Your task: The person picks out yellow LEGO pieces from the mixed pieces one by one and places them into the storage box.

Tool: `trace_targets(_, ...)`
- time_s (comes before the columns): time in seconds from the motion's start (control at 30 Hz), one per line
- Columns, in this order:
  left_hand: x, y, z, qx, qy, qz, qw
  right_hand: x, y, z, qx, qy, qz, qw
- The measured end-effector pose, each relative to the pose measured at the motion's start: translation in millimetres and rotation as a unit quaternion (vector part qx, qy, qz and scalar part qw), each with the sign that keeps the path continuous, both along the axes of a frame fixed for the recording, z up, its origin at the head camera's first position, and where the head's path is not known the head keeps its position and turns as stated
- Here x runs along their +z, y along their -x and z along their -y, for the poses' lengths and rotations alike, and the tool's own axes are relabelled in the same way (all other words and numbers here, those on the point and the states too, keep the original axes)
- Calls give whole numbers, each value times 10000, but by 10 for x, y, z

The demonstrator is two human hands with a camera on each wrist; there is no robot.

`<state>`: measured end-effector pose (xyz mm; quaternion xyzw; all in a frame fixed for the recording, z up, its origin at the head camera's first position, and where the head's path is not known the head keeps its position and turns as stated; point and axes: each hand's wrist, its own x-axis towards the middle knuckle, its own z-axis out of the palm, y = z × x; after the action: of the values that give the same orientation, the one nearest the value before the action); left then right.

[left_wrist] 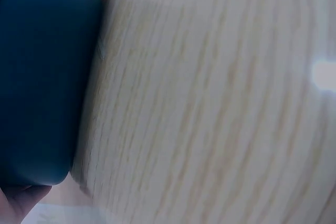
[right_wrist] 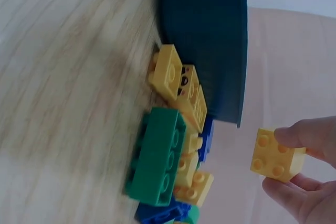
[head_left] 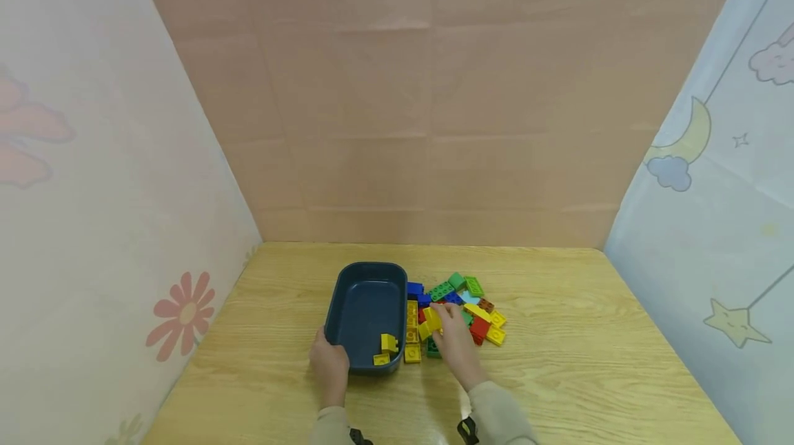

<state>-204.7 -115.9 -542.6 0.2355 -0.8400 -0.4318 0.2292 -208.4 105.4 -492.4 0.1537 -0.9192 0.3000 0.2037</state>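
Observation:
A dark blue rectangular tub (head_left: 366, 307) stands on the table, with two yellow bricks (head_left: 389, 344) lying in its near right corner. My left hand (head_left: 330, 366) grips the tub at its near left side; a bit of that hand shows beneath the tub's wall (left_wrist: 47, 87) in the left wrist view. Between thumb and fingers, my right hand (head_left: 457, 345) pinches a yellow toy brick (right_wrist: 275, 156) with several studs. It is raised beside the tub's right rim, above a pile of mixed bricks. In the head view the hand covers part of that pile.
Along the tub's right side lie yellow bricks (head_left: 412, 353) and blue bricks (head_left: 415, 289). A green brick (right_wrist: 157, 156) is near the tub's close end. Further right are red bricks (head_left: 479, 329) and a light green brick (head_left: 474, 286). Patterned walls flank the wooden table (head_left: 577, 362).

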Motion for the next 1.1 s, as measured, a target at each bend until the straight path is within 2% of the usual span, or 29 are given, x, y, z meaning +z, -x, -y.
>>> trace_targets(0.23, -5, 4, -3, 17, 23, 78, 10000, 50, 69, 159, 175, -140, -196, 9996)
trace_targets(0.43, -14, 15, -4, 15, 133, 116, 9998, 92, 123, 328, 671, -321, -463, 9962)
trace_targets(0.53, -15, 17, -8, 1, 144, 60, 9999, 120, 128, 441, 1010, -448, -336, 9933)
trace_targets(0.8, -29, 18, -15, 18, 148, -15, 9999, 125, 82, 759, 1678, -1069, 456, 9790)
trace_targets(1.1, -58, 18, -11, 0, 66, -22, 10000, -13, 66, 931, 2489, -1551, 655, 9538)
